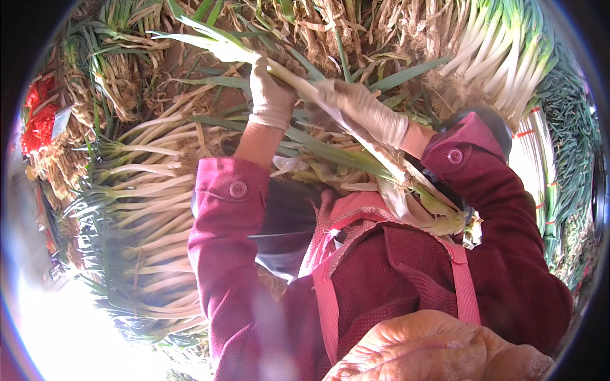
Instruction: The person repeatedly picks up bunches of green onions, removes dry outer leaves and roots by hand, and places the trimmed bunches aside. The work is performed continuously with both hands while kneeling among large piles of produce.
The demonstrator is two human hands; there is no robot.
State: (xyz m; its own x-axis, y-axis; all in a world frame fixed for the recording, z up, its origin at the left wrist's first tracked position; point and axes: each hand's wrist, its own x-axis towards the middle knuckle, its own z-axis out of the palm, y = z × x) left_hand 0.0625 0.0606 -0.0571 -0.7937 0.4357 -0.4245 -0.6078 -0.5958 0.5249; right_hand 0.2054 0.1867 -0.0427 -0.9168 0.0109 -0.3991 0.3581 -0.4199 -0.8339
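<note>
A long green onion slants across the view in front of my chest. Its green leaves point to the upper left, and its rooted end hangs toward the lower right. My left hand, in a pale knitted glove, grips it just below the leaves. Farther down the white stalk, my right hand, gloved the same way, closes around it; its fingers are blurred by motion. Loose outer leaves and peelings lie over my lap, on the pink checked apron.
A long row of peeled-looking green onions lies on my left. Untrimmed onions with dry leaves lie ahead. White-stemmed onions sit at the upper right, above bound bundles. Red netting is at the far left.
</note>
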